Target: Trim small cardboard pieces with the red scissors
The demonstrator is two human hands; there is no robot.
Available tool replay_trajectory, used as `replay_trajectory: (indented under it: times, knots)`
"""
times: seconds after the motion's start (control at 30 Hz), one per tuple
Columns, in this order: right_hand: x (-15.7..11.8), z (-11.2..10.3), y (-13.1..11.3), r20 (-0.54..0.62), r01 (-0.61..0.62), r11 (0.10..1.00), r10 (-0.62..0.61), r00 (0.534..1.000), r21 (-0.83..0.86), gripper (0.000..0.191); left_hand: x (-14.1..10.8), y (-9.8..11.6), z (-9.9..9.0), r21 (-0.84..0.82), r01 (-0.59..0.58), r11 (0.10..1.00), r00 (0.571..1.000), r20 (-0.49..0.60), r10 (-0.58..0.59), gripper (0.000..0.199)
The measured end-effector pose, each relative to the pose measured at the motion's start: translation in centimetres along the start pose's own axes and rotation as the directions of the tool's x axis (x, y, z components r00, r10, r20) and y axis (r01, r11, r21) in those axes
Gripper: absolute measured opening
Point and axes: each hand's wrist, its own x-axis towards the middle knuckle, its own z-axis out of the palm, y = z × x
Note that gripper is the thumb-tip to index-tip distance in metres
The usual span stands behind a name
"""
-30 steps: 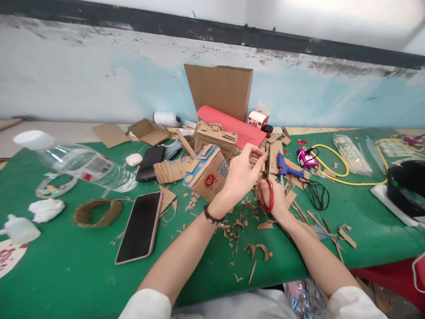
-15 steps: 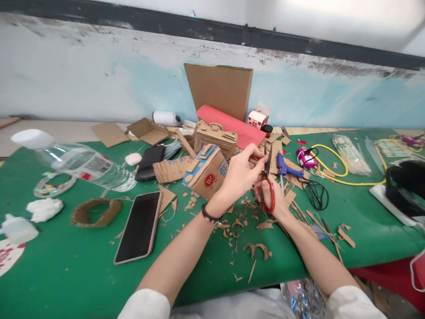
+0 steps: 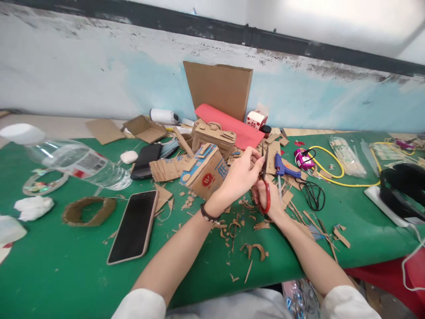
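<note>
My right hand grips a pair of scissors by the red handles, its dark blades pointing away from me and slightly apart. Beside the blades, my left hand is closed in a pinch on a small brown piece that looks like cardboard, mostly hidden by the fingers. A printed cardboard box piece stands just left of that hand. Behind it sits a built-up cardboard model. Small cardboard scraps lie scattered under and in front of both hands.
A blue glue gun and its black cable lie right of the scissors. Leftward are a phone, a cardboard ring and a tilted water bottle. A large cardboard sheet leans on the wall behind a red sheet.
The view has turned slightly to the right, so the table things sit further left. Both hands stay together, with the scissors at the left fingertips.
</note>
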Motion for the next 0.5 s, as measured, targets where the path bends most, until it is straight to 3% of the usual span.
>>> replay_trajectory:
  times: [0.13, 0.37, 0.5]
  knots:
    - [0.1, -0.2, -0.3, 0.032, 0.038, 0.999, -0.039, 0.999, 0.004, 0.062, 0.1, -0.1, -0.3, 0.005, -0.013, 1.0, 0.997, 0.072, 0.012, 0.022]
    - [0.2, -0.1, -0.3, 0.017, 0.03, 0.999, -0.031, 0.999, 0.04, 0.059, 0.0, -0.4, 0.5, -0.065, -0.041, 0.997, 0.999, 0.006, 0.042, 0.02]
    - [0.2, -0.1, 0.1, 0.013, 0.004, 0.999, -0.005, 1.0, 0.044, 0.064, 0.1, -0.6, 0.8, -0.159, 0.008, 0.987, 1.0, 0.011, -0.007, 0.023]
